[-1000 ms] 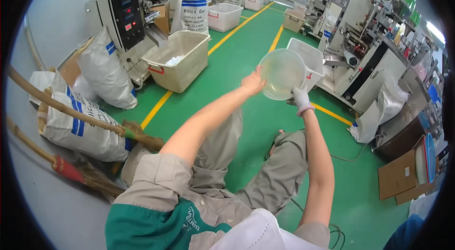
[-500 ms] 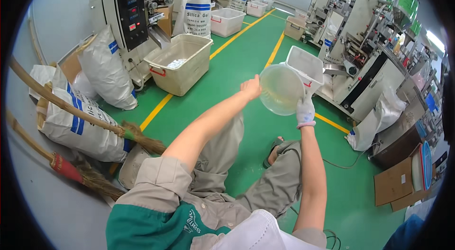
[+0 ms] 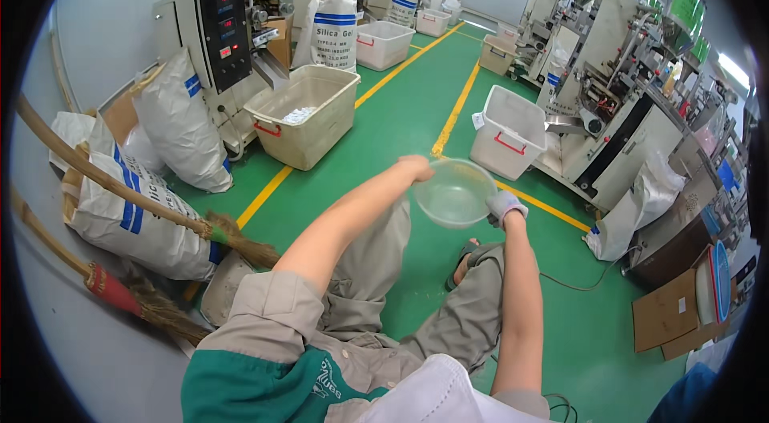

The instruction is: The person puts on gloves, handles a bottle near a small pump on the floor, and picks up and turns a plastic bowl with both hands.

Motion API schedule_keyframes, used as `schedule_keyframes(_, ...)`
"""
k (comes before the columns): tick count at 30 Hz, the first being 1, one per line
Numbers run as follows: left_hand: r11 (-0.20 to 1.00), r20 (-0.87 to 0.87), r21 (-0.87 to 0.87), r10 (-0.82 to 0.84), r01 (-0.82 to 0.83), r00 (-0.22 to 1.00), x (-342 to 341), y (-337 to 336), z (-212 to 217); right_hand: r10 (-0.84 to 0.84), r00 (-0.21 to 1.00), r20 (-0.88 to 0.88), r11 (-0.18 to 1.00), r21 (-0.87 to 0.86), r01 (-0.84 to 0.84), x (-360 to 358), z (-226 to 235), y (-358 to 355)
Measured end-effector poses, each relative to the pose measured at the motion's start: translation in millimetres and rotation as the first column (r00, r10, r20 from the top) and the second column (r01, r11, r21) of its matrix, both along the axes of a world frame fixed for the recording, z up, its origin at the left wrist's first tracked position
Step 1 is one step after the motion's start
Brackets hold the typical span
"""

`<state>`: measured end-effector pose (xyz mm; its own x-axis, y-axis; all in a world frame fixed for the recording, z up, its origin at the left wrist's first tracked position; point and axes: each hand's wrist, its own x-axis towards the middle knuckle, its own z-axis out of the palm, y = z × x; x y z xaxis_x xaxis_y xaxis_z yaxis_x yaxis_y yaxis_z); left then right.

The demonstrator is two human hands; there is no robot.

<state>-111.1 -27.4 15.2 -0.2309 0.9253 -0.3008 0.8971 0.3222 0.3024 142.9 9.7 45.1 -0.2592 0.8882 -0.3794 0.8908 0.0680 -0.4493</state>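
I see both of my arms stretched forward over the green floor (image 3: 400,126), and between them I hold a clear plastic bowl (image 3: 453,195) in the air, above my legs. My left hand (image 3: 416,167) is bare and it is closed on the left rim of the bowl, the fingers curled over the edge. My right hand (image 3: 505,204) wears a white glove and it grips the right rim; the fingers are wrapped around the edge, but I cannot tell how tight. The bowl is tilted a little toward me, so I look into its opening, and I cannot tell whether something lies inside. Under the bowl I see my grey trousers and one foot (image 3: 469,259) in a dark sandal on the floor. Ahead on the left stands a beige plastic crate (image 3: 308,130) with red handles, with some white material inside, beside a machine with a dark control panel (image 3: 224,10). Ahead on the right stands a white crate (image 3: 509,134) just beyond a yellow floor line (image 3: 452,114). On my left side lie white sacks with blue stripes (image 3: 132,211), and two brooms (image 3: 232,235) lean across them. On the far right I see a flat cardboard box (image 3: 669,315).
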Motion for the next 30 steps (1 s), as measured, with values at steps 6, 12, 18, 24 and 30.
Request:
schedule_keyframes(6,0.987,0.161,0.154,0.021,-0.046,0.987,-2,9,-3,-0.013,0.991,-0.136,0.695,0.711,0.106,-1,-7,-2)
schedule_keyframes(12,0.903,0.306,0.380,0.083,-0.202,0.948,3,24,-18,0.122,0.948,-0.295,0.241,0.935,0.260,-13,5,-10)
schedule_keyframes(18,0.565,0.304,0.786,0.000,-0.251,0.953,-8,20,-11,0.067,0.832,-0.550,0.311,0.804,0.506,-23,8,-9)
schedule_keyframes(24,0.698,0.818,0.478,-0.132,-0.533,0.560,34,1,41,-0.264,0.618,-0.741,0.668,0.322,0.671,0,-7,18)
schedule_keyframes(30,0.970,0.997,0.015,-0.033,-0.242,-0.069,15,-4,51,-0.306,0.341,-0.889,0.810,-0.055,0.583,-20,-10,10)
